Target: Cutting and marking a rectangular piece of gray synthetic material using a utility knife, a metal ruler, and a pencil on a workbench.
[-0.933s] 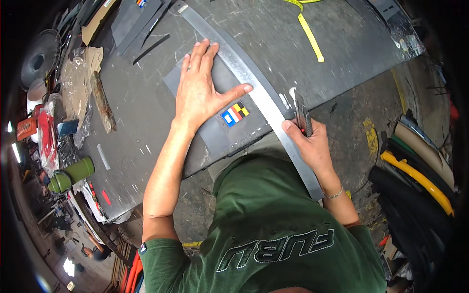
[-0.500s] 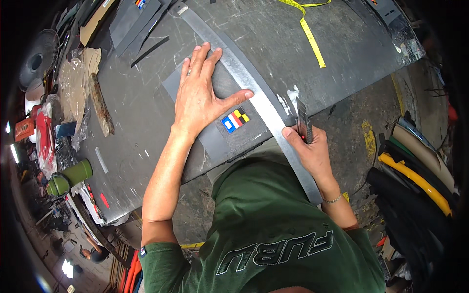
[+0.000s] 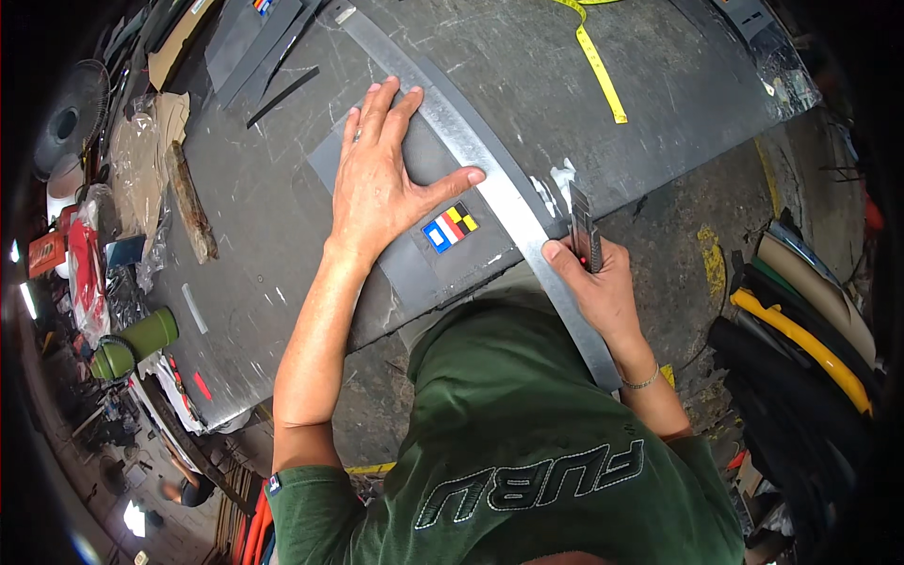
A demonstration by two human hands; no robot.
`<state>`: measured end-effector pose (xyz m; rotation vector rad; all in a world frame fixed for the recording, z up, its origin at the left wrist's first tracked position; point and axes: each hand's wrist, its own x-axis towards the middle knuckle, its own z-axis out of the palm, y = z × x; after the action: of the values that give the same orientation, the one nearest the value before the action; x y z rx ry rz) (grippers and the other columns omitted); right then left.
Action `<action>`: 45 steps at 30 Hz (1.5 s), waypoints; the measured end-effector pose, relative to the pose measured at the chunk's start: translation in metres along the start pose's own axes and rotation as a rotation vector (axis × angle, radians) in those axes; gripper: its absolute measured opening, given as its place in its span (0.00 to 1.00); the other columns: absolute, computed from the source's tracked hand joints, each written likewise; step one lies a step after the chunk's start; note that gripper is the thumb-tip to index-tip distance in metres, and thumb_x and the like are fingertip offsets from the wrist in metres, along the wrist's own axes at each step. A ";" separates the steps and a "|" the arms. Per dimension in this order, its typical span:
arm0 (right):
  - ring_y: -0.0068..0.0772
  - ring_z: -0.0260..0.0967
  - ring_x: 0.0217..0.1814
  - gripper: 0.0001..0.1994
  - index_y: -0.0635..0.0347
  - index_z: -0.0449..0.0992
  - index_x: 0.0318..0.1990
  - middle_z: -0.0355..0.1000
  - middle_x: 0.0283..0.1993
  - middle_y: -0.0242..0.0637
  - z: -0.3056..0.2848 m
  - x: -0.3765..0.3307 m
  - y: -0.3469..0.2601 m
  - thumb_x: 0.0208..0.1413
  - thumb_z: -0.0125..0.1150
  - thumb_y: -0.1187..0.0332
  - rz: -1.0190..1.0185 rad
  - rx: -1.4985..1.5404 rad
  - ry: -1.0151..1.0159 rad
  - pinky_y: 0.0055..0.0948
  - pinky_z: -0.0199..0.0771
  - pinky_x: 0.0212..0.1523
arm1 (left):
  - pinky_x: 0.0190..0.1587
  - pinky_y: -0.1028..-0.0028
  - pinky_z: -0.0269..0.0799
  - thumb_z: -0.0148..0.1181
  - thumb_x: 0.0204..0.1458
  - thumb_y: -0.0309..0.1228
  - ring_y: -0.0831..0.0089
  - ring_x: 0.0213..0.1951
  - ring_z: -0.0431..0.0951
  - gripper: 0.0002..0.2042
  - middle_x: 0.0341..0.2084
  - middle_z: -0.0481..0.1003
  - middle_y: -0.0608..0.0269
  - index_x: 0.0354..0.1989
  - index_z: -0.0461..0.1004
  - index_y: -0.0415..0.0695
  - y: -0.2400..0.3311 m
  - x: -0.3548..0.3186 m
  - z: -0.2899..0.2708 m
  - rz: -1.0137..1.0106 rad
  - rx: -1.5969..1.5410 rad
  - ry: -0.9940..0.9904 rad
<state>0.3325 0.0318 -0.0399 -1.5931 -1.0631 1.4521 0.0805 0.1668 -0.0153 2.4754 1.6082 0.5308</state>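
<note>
The grey sheet [image 3: 424,221] lies near the front edge of the dark worktable [image 3: 584,113], with a long steel ruler [image 3: 490,198] laid across its right side and overhanging the front edge toward the person. The sheet is pinned by the left hand [image 3: 381,179], which is spread flat with fingers apart and the thumb stretched out to touch the ruler. A small patch of coloured stripes [image 3: 449,227] sits on the sheet just beside that thumb.

The utility knife [image 3: 584,228] is clenched in the right hand [image 3: 598,282], its blade end set against the ruler's right side close to the table's front edge. Compared with the 2 earlier views, the knife is found slightly further along the ruler toward the person — the left hand is hardly shifted. From this it is judged that a cut is being drawn along the ruler and is nearing the sheet's near end.

Further out, a yellow tape measure [image 3: 595,66] is draped toward the far edge, well apart from the hands. A green bottle [image 3: 132,344] and loose plastic wrapping [image 3: 141,169] are crowded at the left edge — none of it is seen in the blade's path. White smears [image 3: 556,184] mark the tabletop just beside the knife.
</note>
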 end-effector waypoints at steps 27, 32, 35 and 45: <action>0.14 0.60 0.29 0.14 0.64 0.81 0.33 0.68 0.24 0.21 0.002 0.008 0.002 0.60 0.72 0.60 -0.110 -0.016 0.033 0.22 0.63 0.30 | 0.76 0.49 0.52 0.75 0.39 0.65 0.47 0.75 0.56 0.52 0.71 0.62 0.41 0.68 0.69 0.40 -0.004 -0.001 0.001 0.029 0.016 0.007; 0.14 0.60 0.28 0.15 0.64 0.81 0.32 0.67 0.23 0.21 0.002 0.006 -0.002 0.59 0.71 0.59 -0.110 -0.013 0.034 0.23 0.63 0.29 | 0.75 0.50 0.55 0.71 0.41 0.68 0.46 0.74 0.58 0.52 0.70 0.63 0.40 0.67 0.69 0.37 -0.001 0.005 -0.007 0.025 0.047 -0.055; 0.14 0.61 0.28 0.15 0.64 0.81 0.32 0.68 0.23 0.22 0.004 0.009 -0.001 0.60 0.71 0.59 -0.121 -0.008 0.019 0.23 0.63 0.29 | 0.74 0.52 0.57 0.70 0.43 0.68 0.47 0.74 0.59 0.52 0.70 0.62 0.40 0.67 0.68 0.35 0.001 0.008 -0.014 0.086 0.228 -0.090; 0.13 0.62 0.29 0.14 0.64 0.82 0.33 0.69 0.24 0.22 0.002 0.009 0.002 0.61 0.70 0.60 -0.110 0.004 -0.005 0.22 0.63 0.29 | 0.74 0.55 0.58 0.69 0.37 0.74 0.43 0.74 0.57 0.65 0.73 0.55 0.34 0.70 0.58 0.26 0.006 0.010 -0.016 0.012 0.097 -0.273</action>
<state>0.3307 0.0395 -0.0452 -1.5045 -1.1320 1.3853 0.0832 0.1727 0.0036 2.4955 1.5438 0.1096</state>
